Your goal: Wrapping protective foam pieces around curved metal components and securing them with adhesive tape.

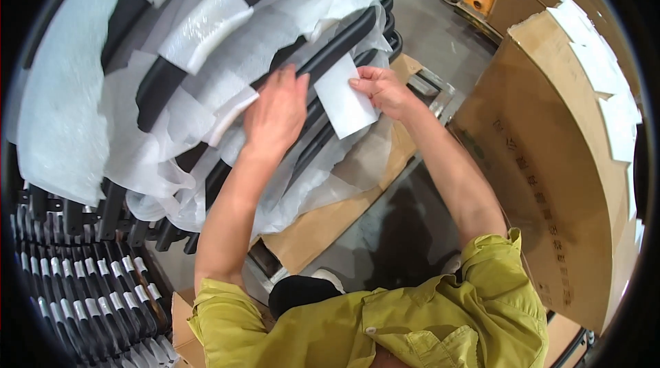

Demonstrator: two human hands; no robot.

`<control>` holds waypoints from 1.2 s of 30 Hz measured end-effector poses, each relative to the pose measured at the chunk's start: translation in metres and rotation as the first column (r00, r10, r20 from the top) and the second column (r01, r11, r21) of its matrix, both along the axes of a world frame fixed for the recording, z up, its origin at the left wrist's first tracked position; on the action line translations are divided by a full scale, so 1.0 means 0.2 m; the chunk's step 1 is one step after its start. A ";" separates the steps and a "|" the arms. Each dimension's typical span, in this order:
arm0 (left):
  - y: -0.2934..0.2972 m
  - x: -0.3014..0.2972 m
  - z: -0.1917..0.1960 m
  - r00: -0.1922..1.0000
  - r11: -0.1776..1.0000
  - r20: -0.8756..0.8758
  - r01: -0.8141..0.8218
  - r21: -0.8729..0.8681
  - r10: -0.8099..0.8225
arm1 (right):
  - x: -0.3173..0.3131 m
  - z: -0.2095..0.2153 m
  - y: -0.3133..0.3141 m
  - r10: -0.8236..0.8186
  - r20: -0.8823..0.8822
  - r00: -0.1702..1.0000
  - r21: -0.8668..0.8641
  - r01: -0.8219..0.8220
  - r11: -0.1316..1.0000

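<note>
We've got white foam sleeves point(203, 28) already on some dark bars in the upper left, but the black bar point(340, 41) near upper centre looks bare along its visible stretch. Our white sheet point(346, 101) is just above centre, flat, not wrapped round anything. Our right hand point(385, 91) has its grip pinched on the sheet's edge, forearm slanting up; our left hand point(277, 110) reaches up, back showing, and we can't tell if its grip's closed.

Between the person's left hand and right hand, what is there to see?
In the head view, a white sheet, pinched by the right hand; nearer the left hand, part of a black bar.
</note>
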State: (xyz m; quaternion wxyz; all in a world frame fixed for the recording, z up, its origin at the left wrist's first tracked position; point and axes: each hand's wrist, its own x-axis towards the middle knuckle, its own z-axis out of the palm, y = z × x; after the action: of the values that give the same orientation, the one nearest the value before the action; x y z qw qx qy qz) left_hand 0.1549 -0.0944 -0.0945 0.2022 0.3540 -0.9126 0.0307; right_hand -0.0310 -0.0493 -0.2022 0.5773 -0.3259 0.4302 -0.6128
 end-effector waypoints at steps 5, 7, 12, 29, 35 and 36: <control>-0.22 -0.27 0.02 0.993 0.838 -0.047 -0.067 0.541 0.110 | 0.00 0.04 -0.12 0.021 0.140 0.990 -0.120 -0.005 0.993; -0.25 -0.29 0.03 0.986 0.737 -0.036 -0.097 0.669 0.163 | -0.03 0.06 -0.14 0.031 0.139 0.990 -0.102 -0.017 0.995; -0.21 -0.31 0.03 0.963 0.707 -0.096 -0.115 0.698 0.252 | -0.10 0.01 -0.08 0.075 0.044 0.996 -0.192 -0.066 0.979; -0.05 -0.31 -0.05 0.953 0.979 -0.222 -0.200 0.049 0.206 | -0.03 -0.05 0.04 0.077 0.198 0.977 0.012 -0.081 0.997; -0.03 -0.33 -0.04 0.936 0.978 -0.289 -0.180 0.101 0.202 | 0.00 -0.12 0.11 0.123 0.174 0.977 0.108 -0.143 0.984; -0.03 -0.32 -0.04 0.936 0.979 -0.289 -0.180 0.096 0.201 | 0.02 -0.11 0.11 0.101 0.171 0.980 0.116 -0.122 0.986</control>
State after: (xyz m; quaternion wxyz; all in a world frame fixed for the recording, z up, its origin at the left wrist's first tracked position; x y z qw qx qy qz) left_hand 0.0901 -0.1006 -0.1032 0.3212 0.4479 -0.8337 -0.0346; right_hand -0.0279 -0.0268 -0.2235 0.6637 -0.2606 0.3999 -0.5759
